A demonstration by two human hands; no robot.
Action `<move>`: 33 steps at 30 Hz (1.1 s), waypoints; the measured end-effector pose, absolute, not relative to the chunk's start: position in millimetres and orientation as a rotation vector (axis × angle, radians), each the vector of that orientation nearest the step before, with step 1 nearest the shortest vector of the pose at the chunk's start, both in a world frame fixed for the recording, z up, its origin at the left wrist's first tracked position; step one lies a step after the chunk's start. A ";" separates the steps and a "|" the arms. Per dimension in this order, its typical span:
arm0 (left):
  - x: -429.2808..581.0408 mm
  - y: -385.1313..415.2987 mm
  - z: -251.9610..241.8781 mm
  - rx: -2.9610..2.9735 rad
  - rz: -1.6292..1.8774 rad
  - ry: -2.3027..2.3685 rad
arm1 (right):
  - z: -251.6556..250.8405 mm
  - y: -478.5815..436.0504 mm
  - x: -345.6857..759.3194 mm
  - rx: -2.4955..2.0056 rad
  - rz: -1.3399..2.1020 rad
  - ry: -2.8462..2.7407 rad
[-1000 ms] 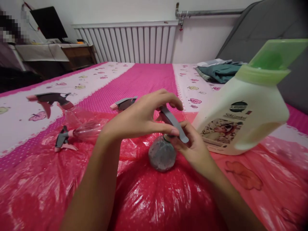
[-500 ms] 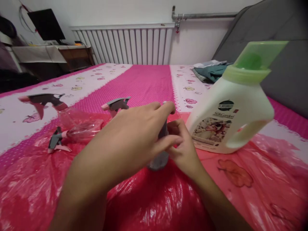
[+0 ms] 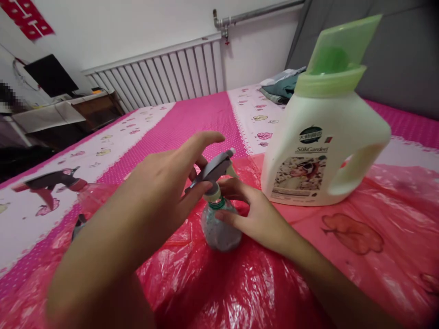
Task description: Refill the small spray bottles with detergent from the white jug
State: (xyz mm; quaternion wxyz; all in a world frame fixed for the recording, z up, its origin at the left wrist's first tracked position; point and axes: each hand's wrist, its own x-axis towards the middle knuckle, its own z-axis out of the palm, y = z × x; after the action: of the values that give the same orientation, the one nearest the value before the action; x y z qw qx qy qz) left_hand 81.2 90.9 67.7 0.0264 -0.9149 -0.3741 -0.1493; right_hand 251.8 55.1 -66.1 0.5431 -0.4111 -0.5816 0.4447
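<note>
A small round spray bottle [image 3: 219,230] stands upright on the red plastic sheet [image 3: 308,274] in the middle of the view. My right hand [image 3: 252,214] wraps its fingers round the bottle's body just under the neck. My left hand [image 3: 164,183] pinches the grey trigger spray head [image 3: 214,168] that sits tilted on the bottle's neck, with the forefinger stretched out above it. A large white detergent jug [image 3: 322,146] with a green flip cap, its lid up, stands right beside them on the sheet.
Another spray bottle with a pink and grey trigger head [image 3: 51,182] lies at the left on the pink bedspread [image 3: 192,119]. Folded clothes [image 3: 281,87] lie at the back right, by a grey headboard [image 3: 404,59]. A white radiator [image 3: 161,77] runs along the far wall.
The camera has swung left and tilted. My left hand turned on the spray head, which now points away and up. My right hand has slid down onto the bottle's body.
</note>
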 end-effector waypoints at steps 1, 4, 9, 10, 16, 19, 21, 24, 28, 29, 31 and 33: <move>81.0 90.5 68.7 -2.827 -0.450 -1.153 | -65.9 55.0 252.3 -0.997 1.083 -1.407; 78.1 91.3 70.2 -2.847 -0.466 -1.144 | -66.8 55.0 255.3 -1.002 1.158 -1.504; 71.9 97.2 72.2 -2.951 -0.477 -1.072 | -69.9 53.5 258.1 -0.909 1.174 -1.550; 71.4 98.1 73.1 -2.947 -0.481 -1.088 | -70.5 53.1 257.5 -0.909 1.178 -1.551; 69.0 101.3 77.2 -2.950 -0.520 -1.074 | -73.8 52.9 253.4 -0.978 1.151 -1.561; 67.3 102.2 76.2 -2.919 -0.539 -1.048 | -74.9 53.6 254.2 -0.964 1.168 -1.564; 66.3 102.3 74.1 -2.910 -0.559 -1.106 | -75.1 54.2 254.9 -0.961 1.160 -1.567; 65.4 102.4 71.2 -2.938 -0.551 -1.167 | -74.5 54.4 255.0 -0.980 1.129 -1.580; 67.7 100.3 72.8 -2.961 -0.500 -1.227 | -73.3 54.1 254.1 -1.004 1.132 -1.599; 69.2 98.7 74.1 -2.967 -0.490 -1.239 | -73.2 53.9 253.8 -0.995 1.132 -1.597; 72.2 94.3 76.8 -2.984 -0.476 -1.248 | -73.2 53.4 253.4 -0.966 1.140 -1.582; 74.0 89.0 78.4 -2.994 -0.465 -1.241 | -72.9 52.5 253.4 -0.943 1.167 -1.570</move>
State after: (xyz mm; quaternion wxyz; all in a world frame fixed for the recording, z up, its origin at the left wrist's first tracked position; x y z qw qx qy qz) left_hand 74.0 89.0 78.4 -0.0665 -0.9124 -0.3782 -0.1417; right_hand 253.4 52.5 -72.9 0.4661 -0.3842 -0.6396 0.4755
